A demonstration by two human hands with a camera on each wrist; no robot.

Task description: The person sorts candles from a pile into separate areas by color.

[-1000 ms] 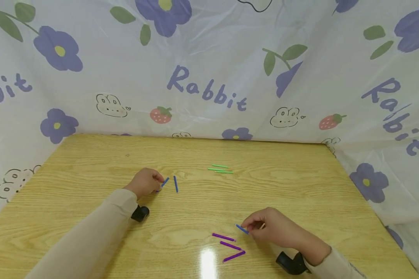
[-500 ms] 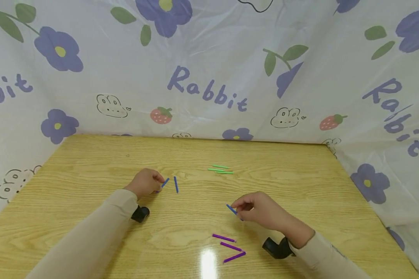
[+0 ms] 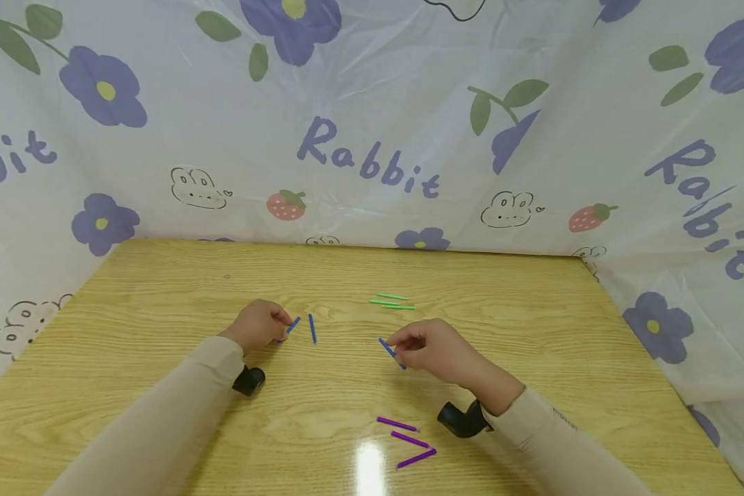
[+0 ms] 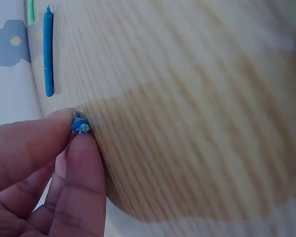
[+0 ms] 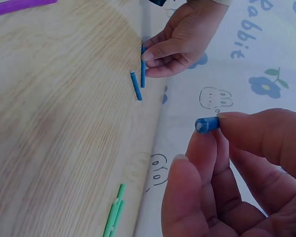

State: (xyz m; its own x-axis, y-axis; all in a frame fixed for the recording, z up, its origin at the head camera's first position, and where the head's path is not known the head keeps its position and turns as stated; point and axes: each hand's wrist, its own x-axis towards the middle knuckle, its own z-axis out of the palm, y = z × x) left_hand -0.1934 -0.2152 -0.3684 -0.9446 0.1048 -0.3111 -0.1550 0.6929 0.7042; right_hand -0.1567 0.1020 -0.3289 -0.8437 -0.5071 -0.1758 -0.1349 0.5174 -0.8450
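In the head view my left hand (image 3: 257,324) pinches a slim blue candle (image 3: 294,324) low over the table, left of centre. Just right of it a second blue candle (image 3: 313,328) lies by itself. My right hand (image 3: 439,351) holds a third blue candle (image 3: 386,345) between thumb and fingertips, tilted and raised above the wood. In the right wrist view the end of this candle (image 5: 206,125) faces the camera. The left wrist view shows the small tip of the left hand's candle (image 4: 80,125); its shaft is hidden there.
Three green candles (image 3: 384,302) lie close together towards the back of the wooden table (image 3: 508,303). Three purple candles (image 3: 397,424) lie near the front. A patterned cloth (image 3: 359,89) hangs behind the table. Black wrist mounts (image 3: 461,419) stick out under both forearms.
My right hand has carried its blue candle away from the purple candles, leftward and further back across the table. The left hand has stayed in place with its candle.
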